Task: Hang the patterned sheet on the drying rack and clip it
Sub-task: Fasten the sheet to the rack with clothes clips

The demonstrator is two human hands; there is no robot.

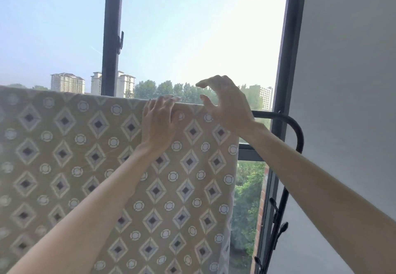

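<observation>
The patterned sheet (64, 166), beige with diamonds and circles, hangs over the top bar of the black drying rack (297, 130) in front of the window. My left hand (157, 124) lies flat on the sheet near its top fold, fingers over the bar. Just right of it, my right hand (225, 104) hovers above the sheet's upper right corner, thumb and fingers spread apart and holding nothing. No clip is visible. The bar is hidden under the fabric except for its curved right end.
A dark window frame (112, 38) stands behind the sheet, with its latch on the post. A grey wall (347, 81) closes the right side. The rack's upright with hooks (276, 220) runs down beside the wall. Trees and buildings lie outside.
</observation>
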